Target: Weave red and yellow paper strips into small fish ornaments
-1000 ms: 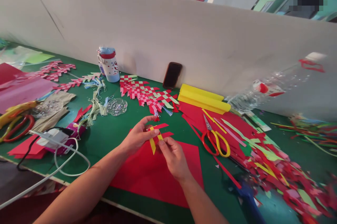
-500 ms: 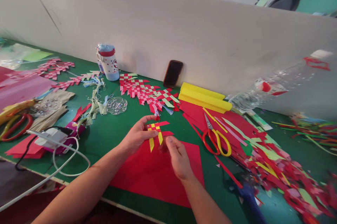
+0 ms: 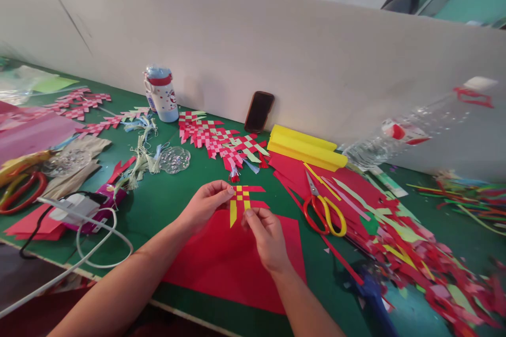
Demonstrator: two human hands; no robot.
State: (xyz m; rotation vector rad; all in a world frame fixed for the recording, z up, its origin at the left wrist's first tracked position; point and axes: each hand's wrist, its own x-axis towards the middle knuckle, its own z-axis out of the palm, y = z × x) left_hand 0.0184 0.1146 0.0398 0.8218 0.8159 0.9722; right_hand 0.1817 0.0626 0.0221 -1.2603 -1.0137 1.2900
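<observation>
A small woven paper fish (image 3: 242, 195) of red and yellow strips is held up between my hands, its loose strip ends pointing right and down. My left hand (image 3: 207, 201) pinches its left edge between thumb and fingers. At the lower right, my right hand (image 3: 266, 234) has thumb and fingers closed on the end of a yellow strip. Below the hands a red paper sheet (image 3: 237, 268) lies on the green table. Beyond them rests a group of finished woven fish (image 3: 215, 136) in red, pink and pale green, some with tassels.
Scissors (image 3: 324, 213) with red and yellow handles lie to the right, near a heap of paper scraps (image 3: 438, 268). A yellow folded paper (image 3: 304, 147), a phone (image 3: 259, 111) and a bottle (image 3: 164, 95) stand along the partition. White cables (image 3: 95, 252) cross the left side.
The woven piece has turned flatter toward me and shifted slightly right. My right hand has moved from beside it to pinch its lower yellow strip; the left hand keeps its hold.
</observation>
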